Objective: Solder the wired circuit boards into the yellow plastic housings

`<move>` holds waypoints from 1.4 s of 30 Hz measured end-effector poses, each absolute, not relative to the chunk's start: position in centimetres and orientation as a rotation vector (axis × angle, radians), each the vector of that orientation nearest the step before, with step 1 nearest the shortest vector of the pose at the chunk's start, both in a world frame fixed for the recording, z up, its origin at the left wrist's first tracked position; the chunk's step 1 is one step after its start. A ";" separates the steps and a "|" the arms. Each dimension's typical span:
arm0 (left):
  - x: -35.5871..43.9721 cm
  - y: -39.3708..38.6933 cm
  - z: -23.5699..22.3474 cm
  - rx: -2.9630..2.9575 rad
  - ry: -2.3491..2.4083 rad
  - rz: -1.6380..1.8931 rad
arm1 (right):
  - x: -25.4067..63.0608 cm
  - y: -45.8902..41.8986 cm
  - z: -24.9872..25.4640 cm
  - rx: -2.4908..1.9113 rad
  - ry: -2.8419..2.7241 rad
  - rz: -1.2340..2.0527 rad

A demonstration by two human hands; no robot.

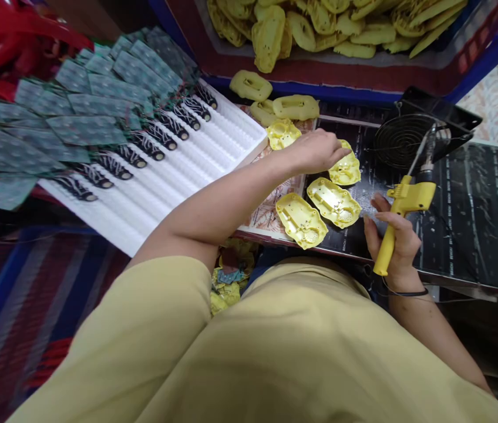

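The left hand (317,151) is covering part of a yellow shell (345,170), so its grip is staying unclear. The top edge is cutting off the bin of yellow shells (332,26). The left edge is cropping the green boards (55,117).

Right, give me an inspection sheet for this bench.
Surface: dark bench mat, patterned sheet at its left.
Job's things: open yellow shells inside up; yellow soldering gun.
Clutter: crate of yellow shells; white foam tray holding circuit boards with coiled parts.
Hands: left hand on a shell; right hand grips the gun, fingers closed.
Cables: thin black cord at the right wrist.
Surroundings: small black fan; red plastic upper left.
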State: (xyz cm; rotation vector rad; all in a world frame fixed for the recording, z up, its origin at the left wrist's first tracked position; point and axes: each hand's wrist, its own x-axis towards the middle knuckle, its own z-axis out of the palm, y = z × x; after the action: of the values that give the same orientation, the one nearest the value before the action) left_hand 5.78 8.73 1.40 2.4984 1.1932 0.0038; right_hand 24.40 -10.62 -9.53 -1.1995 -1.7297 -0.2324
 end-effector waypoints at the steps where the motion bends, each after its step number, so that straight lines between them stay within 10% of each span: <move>1: 5.8 9.3 1.1 2.546 1.097 0.026 | 24.4 -10.7 -9.6 -1.192 -1.720 -0.223; 22: 5.4 5.0 -2.0 2.778 0.633 -0.223 | 24.5 -10.8 -10.1 -1.212 -1.689 -0.098; 42: 5.3 1.2 -1.6 2.426 1.210 -0.093 | 22.4 -10.8 -10.0 -1.017 -2.009 -0.122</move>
State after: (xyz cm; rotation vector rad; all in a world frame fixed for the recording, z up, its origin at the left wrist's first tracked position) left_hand 5.30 1.16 -1.65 2.4264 1.2102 -0.0931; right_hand 22.38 -10.82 -10.01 -1.0173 -2.0086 -0.1219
